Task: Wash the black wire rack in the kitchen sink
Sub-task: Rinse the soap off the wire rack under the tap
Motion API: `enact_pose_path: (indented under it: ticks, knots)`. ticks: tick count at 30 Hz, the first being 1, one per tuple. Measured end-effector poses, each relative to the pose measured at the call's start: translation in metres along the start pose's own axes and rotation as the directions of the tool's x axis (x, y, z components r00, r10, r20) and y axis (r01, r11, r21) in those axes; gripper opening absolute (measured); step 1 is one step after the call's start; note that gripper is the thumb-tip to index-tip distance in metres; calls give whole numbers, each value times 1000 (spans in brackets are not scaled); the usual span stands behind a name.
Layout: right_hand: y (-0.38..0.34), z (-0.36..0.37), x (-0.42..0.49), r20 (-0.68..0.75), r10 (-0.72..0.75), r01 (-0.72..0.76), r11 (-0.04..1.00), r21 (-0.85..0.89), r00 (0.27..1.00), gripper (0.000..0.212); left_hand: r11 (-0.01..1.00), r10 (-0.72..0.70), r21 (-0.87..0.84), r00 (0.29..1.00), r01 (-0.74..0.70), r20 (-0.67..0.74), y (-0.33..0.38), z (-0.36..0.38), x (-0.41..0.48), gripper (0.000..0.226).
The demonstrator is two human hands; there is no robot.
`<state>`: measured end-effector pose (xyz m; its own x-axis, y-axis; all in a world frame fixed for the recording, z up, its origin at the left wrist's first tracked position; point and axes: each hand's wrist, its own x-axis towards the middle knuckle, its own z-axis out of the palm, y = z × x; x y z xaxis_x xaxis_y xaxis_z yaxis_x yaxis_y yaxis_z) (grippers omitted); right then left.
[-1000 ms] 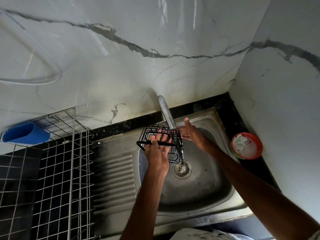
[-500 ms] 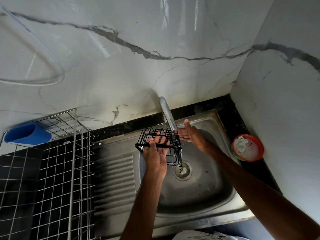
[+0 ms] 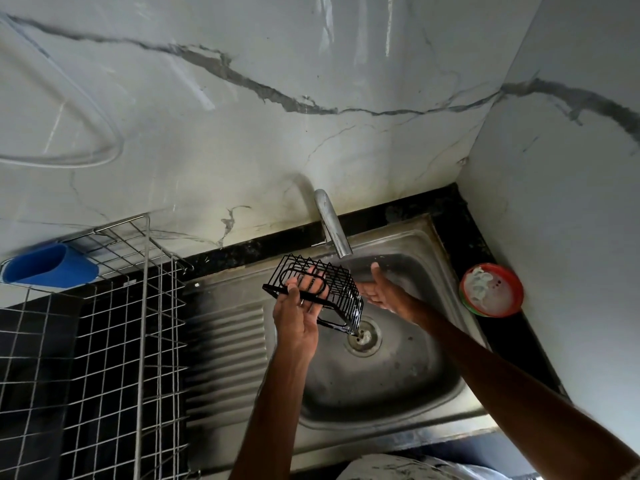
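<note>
A: The black wire rack (image 3: 341, 289) is held tilted at frame centre, under the faucet (image 3: 332, 226), its lower corner over the drain (image 3: 365, 341).

B: It's clamped in the left hand (image 3: 298, 320) grip. The right hand (image 3: 381, 294) is kept flat, fingers straight, just beside the rack's right edge. Open sink (image 3: 398, 382) basin is left lower right.

A black counter (image 3: 450, 209) carries the steel sink (image 3: 446, 271), a silver wire drainer (image 3: 145, 306) and a red bowl (image 3: 491, 289).

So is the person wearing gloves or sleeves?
No gloves: both the left hand and right hand are bare, and both forearms show no sleeves. A pale strip crosses the right arm at the picture's corner; too little shows to name it.
</note>
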<state>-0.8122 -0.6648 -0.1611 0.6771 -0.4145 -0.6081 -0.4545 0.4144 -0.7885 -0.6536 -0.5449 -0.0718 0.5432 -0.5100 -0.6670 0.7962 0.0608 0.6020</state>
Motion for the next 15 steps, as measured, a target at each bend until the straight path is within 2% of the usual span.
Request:
enact_pose_path:
  ticks: [4, 9, 13, 15]
  knots:
    - [16, 3, 0, -24, 113, -110, 989, 99, 993, 89, 998, 23, 59, 998, -27, 65, 7, -14, -1, 8]
    - [25, 4, -1, 3, 118, -118, 992, 48, 993, 101, 987, 49, 145, 990, -69, 133, 14, -42, 4, 15]
    - [33, 4, 3, 6, 128, -129, 991, 26, 992, 109, 977, 60, 197, 992, -81, 110, 17, -58, 3, 22]
    - [43, 6, 10, -17, 78, -77, 996, 37, 997, 100, 968, 75, 233, 993, -95, 93, 19, -59, 4, 20]
